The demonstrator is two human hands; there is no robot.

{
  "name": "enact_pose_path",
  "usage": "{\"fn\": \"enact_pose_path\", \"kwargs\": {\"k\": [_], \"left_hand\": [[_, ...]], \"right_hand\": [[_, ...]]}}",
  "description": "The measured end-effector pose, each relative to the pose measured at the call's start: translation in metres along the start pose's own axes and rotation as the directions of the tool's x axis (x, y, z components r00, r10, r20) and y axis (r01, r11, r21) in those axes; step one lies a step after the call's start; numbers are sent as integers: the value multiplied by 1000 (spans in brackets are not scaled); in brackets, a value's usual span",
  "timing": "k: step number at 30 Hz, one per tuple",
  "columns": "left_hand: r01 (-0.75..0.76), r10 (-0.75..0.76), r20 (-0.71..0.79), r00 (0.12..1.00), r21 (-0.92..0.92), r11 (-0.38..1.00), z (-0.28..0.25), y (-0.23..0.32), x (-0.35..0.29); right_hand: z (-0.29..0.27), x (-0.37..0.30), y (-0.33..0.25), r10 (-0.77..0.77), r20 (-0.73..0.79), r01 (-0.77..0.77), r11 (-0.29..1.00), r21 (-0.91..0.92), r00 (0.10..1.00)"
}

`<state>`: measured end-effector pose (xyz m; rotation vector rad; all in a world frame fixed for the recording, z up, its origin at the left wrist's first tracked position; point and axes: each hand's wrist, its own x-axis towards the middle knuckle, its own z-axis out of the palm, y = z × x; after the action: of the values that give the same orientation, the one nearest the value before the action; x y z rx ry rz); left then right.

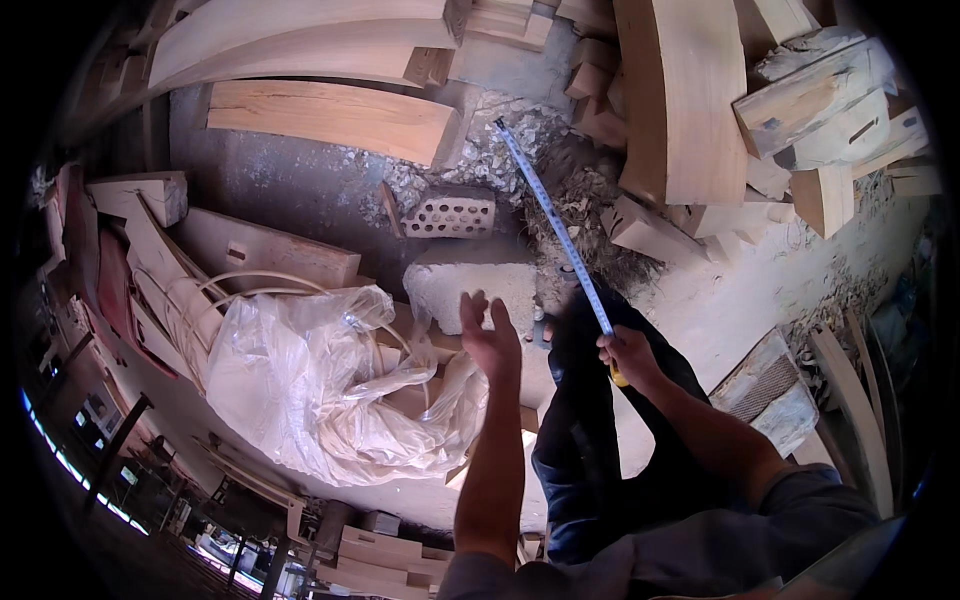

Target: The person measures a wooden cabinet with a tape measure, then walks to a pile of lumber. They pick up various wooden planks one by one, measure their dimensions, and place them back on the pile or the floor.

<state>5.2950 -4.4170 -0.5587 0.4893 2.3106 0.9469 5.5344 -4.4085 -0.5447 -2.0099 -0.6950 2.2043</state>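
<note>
Out from the right hand (627,352), before the dark trousers (580,430): one tape measure (558,226), yellow case, pale-blue ribbon blade drawn out long, its tip over the rubble (485,150); contact there cannot be told. Right fingers: wrapped closely about the case. Left hand (493,340): raised, fingers slightly spread and curved, gripping nothing, seen against a pale block (468,280).

Hazards, judged: the thin blade, apparently unsupported along most of its length, could buckle if tilted or twisted; a loosened grip or slipped lock could let it snap back; its tip could snag in the rubble or the fibrous clump (580,210).

Materials, outward: block, rough and chalky, rectangular. Perforated brick (450,217), grey, round holes in rows. Clump, brown and shaggy; rubble, pale and flaky. Plastic sheeting (310,390), translucent, heavily crumpled, to the left. Thin hoops (265,278), tan, bent, beside the sheeting. Curved plank (330,118), smooth-faced, visible grain. Broad timber (690,100), thick, gently bowed, upper right. Mesh-faced panel (762,385), whitish-edged, lower right.
</note>
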Motion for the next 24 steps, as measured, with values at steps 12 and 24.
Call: {"fn": "enact_pose_path", "kwargs": {"k": [12, 24], "left_hand": [[461, -461, 5, 887, -32, 887, 151, 36, 366], [643, -506, -436, 744, 263, 719, 148, 111, 286]], "right_hand": [[8, -5, -41, 108, 214, -122, 991, 49, 971], [-15, -12, -61, 37, 188, -42, 999, 22, 981]]}}
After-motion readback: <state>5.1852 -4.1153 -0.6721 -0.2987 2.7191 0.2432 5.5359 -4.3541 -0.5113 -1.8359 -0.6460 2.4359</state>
